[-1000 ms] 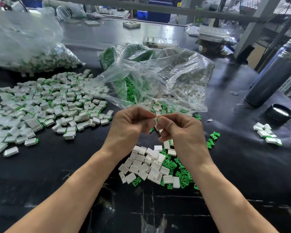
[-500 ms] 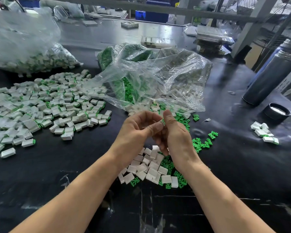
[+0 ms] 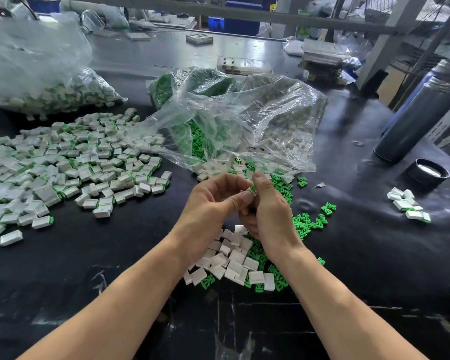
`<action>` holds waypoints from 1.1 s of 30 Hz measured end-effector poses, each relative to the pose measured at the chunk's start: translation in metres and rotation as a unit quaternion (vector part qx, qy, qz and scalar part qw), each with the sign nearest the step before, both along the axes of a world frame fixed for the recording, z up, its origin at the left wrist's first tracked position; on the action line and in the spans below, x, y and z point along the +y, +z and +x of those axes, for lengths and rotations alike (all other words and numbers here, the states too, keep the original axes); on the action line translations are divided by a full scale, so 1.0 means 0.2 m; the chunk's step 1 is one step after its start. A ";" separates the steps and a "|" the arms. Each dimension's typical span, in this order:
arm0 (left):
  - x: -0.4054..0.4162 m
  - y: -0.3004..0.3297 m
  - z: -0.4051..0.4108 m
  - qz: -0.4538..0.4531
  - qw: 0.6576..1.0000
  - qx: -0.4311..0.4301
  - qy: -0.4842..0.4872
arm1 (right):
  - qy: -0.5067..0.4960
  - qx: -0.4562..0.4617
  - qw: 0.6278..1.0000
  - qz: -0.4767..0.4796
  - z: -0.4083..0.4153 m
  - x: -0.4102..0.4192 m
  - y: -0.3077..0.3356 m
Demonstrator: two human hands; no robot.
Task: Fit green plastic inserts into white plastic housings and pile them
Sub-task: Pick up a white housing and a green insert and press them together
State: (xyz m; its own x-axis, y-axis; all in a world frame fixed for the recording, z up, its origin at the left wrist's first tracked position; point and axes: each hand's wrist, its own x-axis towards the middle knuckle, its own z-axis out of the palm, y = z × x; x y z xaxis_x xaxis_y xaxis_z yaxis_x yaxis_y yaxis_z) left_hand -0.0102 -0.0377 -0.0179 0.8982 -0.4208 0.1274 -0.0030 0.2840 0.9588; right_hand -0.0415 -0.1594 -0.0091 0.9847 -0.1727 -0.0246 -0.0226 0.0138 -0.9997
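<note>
Together, the left hand [image 3: 213,203] and right hand [image 3: 266,211] are pinching one small green-and-white plastic piece [image 3: 253,189], apparently seating its insert, fingers curling tightly above the near loose white housings [image 3: 229,261].

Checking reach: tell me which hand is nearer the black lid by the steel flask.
Right. The right hand is on the black lid's side, with bare table between; the left hand sits farther away, beyond the right.
</note>
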 end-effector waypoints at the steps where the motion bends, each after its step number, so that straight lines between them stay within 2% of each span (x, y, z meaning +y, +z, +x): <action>1: 0.00 0.00 0.00 -0.003 1.000 0.002 0.004 | 0.003 -0.009 1.000 0.002 0.00 0.00 0.00; 5: -0.01 0.00 -0.01 -0.014 1.000 0.008 0.013 | 0.010 -0.045 0.999 0.001 0.02 0.02 -0.02; 13: -0.03 -0.01 -0.03 0.002 0.999 0.019 0.038 | -0.077 -0.047 0.994 -0.065 0.06 0.04 -0.08; 22: -0.03 0.01 -0.04 0.035 0.998 0.002 0.053 | -0.080 -0.084 0.989 -0.086 0.03 0.04 -0.06; 33: -0.03 0.01 -0.05 0.047 0.997 -0.004 0.063 | -0.099 -0.063 0.989 -0.089 0.05 0.04 -0.09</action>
